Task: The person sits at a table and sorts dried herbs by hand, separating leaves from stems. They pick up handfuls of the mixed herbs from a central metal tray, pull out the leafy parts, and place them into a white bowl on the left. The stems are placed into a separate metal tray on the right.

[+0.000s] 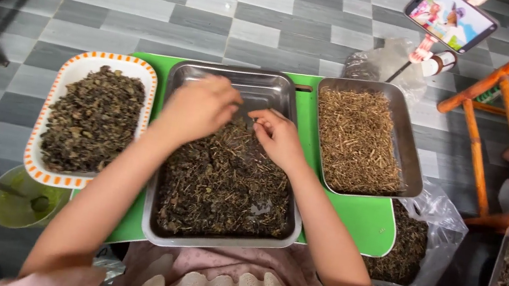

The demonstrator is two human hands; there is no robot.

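steel tray [285,228]: dark dried herbs [221,185], twiggy | left hand [199,108] pinching herbs | right hand [279,136] pinching herbs

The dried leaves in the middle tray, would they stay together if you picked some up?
Probably not: the dried leaves lie loose and crumbly in the metal tray, so they'd likely scatter. They look dry, so probably light. Both hands pinch small bits.

A rectangular metal tray [229,163] is set on a green board, between two other trays. It is mostly filled with dark dried herbs [221,185]; its far end is left bare.
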